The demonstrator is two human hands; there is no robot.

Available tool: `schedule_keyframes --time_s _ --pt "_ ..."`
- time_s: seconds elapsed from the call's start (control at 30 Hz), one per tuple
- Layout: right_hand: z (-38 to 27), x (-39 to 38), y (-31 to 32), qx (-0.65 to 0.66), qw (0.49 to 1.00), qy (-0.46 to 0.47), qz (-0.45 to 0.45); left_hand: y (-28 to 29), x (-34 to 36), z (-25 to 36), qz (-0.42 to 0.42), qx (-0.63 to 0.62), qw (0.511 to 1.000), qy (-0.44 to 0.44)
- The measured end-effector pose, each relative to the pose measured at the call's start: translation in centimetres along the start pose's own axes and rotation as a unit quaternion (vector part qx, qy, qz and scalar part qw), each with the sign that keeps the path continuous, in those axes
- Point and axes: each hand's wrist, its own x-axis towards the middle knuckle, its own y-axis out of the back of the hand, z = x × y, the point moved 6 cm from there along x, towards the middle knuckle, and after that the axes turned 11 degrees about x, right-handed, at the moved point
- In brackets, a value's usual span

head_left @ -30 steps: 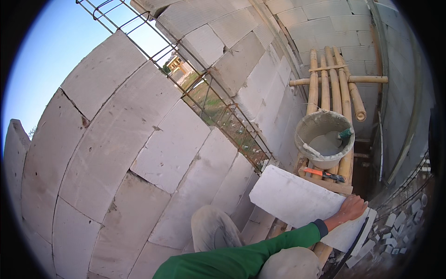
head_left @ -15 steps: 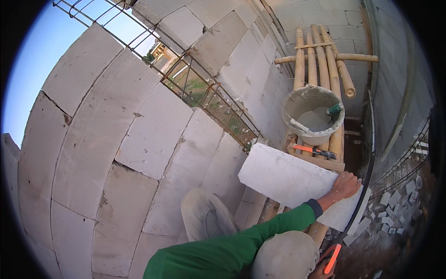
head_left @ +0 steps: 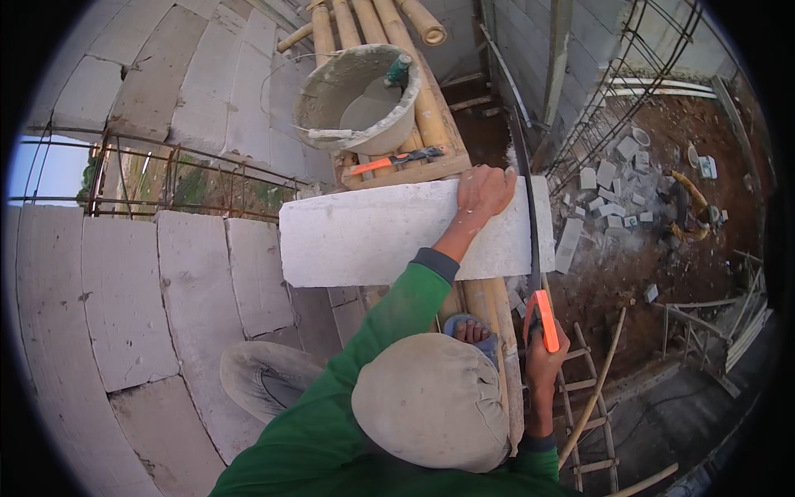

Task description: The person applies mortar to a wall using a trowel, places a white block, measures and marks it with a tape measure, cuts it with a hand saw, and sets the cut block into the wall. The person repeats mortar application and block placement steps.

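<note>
1. Left hand (head_left: 484, 199) grips the far edge of a chalky, rectangular block (head_left: 364, 236) lying across bamboo poles (head_left: 435, 120).
2. Right hand (head_left: 546, 356) clasps an orange-handled saw (head_left: 532, 224), its thin blade crossing the block.
3. Pale masonry wall (head_left: 124, 298) stands left.

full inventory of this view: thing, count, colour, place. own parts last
Bamboo: several poles, tan, top and centre
Block: 1, white, across bamboo
Saw: 1, dark and orange, across block's right end
Bucket: 1, grey, on bamboo
Handle: 1, green, in bucket
Tool: 1, orange and black, by bucket
Board: 1, brown, beside block
Walls: several, grey, left and top
Rebar: 2 cages, brown, left and upper right
Loose blocks: many, whitish, ground at right
Ladder: 1, tan, lower right
Yellowish shape: 1, ground at right, unclear
Left hand: 1, dark cuff, on block
Right hand: 1, dark cuff, on saw
Sleeves: 2, green, bottom
Knees: 2, greyish, bottom
Foot: 1, bluish sandal, between knees and block
</note>
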Motion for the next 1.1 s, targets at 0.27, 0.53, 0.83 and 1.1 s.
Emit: schedule_keyframes --time_s 0.27,0.53,0.83,1.1 --pt "1.9 -14.5 9.3 -0.113 0.993 -0.027 -0.018 -1.6 0.9 0.9 0.000 0.064 0.998 0.015" --pt "5.5 -4.7 2.2 -0.118 0.993 0.017 0.017 -1.8 0.8 2.1 -0.017 0.061 0.998 0.027" --pt "4.6 -16.1 10.3 -0.185 0.982 0.007 -0.027 -1.4 1.0 1.0 -0.001 0.121 0.992 0.036" --pt "2.6 -2.0 1.2 -0.056 0.997 -0.002 0.057 -2.6 2.0 2.1 0.020 0.126 0.992 0.005"
